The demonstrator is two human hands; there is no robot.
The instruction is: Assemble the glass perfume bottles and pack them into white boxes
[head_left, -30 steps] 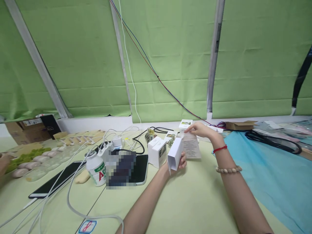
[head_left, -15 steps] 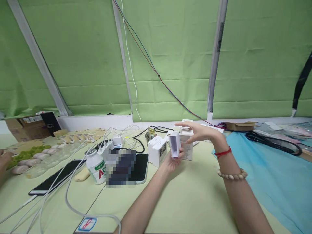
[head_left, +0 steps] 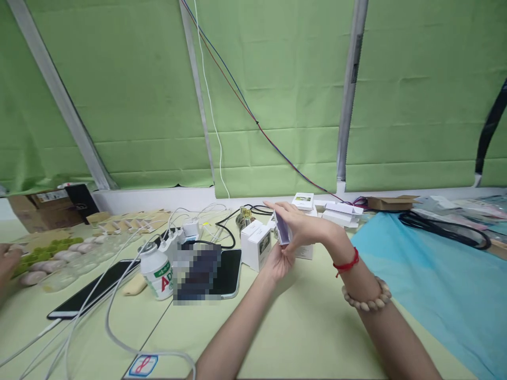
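Note:
Near the middle of the table I hold a small white open-ended box (head_left: 282,233), its hollow lilac-shaded inside facing me. My left hand (head_left: 280,263) grips it from below. Over its top and right side curves my right hand (head_left: 307,224), thumb low and fingers along the upper edge, closed on the box. White cartons (head_left: 254,246) with a printed picture stand just left of my hands. Behind my right hand is another white carton (head_left: 303,200), partly hidden.
A white bottle (head_left: 156,272), a phone (head_left: 228,274), a tablet (head_left: 93,287) and loose white cables lie to the left. At the far left, another person's hand (head_left: 8,263) is beside trays of pinkish rounded items (head_left: 47,264). Blue sheeting (head_left: 428,285) covers the right side.
My right hand has moved left and down onto the white box, closing round it. The box has turned and is now partly covered by that hand. My left hand stays in place.

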